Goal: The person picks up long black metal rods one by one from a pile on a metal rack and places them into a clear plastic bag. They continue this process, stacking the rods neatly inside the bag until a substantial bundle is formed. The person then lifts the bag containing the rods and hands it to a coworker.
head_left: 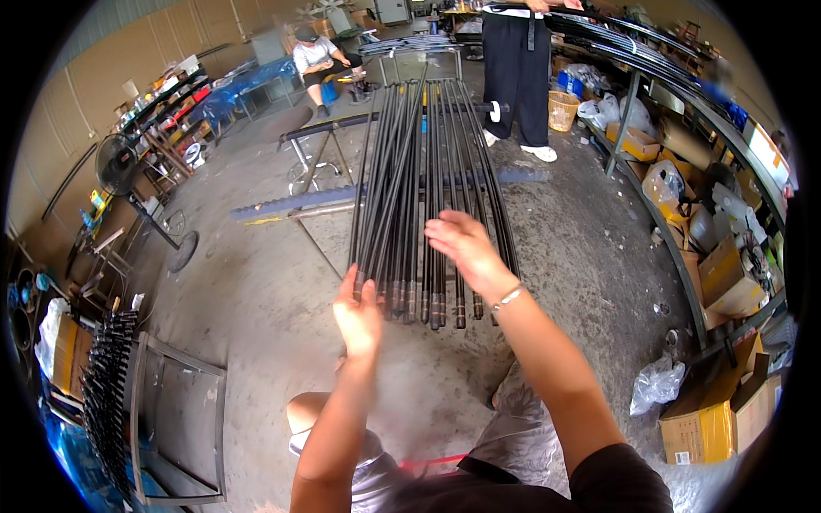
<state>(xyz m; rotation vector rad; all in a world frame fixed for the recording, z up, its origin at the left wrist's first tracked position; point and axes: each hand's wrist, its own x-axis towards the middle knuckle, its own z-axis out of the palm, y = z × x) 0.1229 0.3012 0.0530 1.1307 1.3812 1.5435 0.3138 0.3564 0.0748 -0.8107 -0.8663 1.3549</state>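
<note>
Long, thin black rods lie in a loose row, pointing away from me across low metal stands. Some cross over others on the left side. My left hand is at the near ends of the leftmost rods, thumb and fingers closed around them. Over the middle of the row, my right hand is held flat with its fingers stretched out and nothing in it; a bracelet circles that wrist. Several near rod ends stick out between and beyond my hands at uneven lengths.
A seated person works at the back left, and another person stands beyond the rods. Right of me runs a metal rack with cardboard boxes. A fan and a metal frame stand on the left.
</note>
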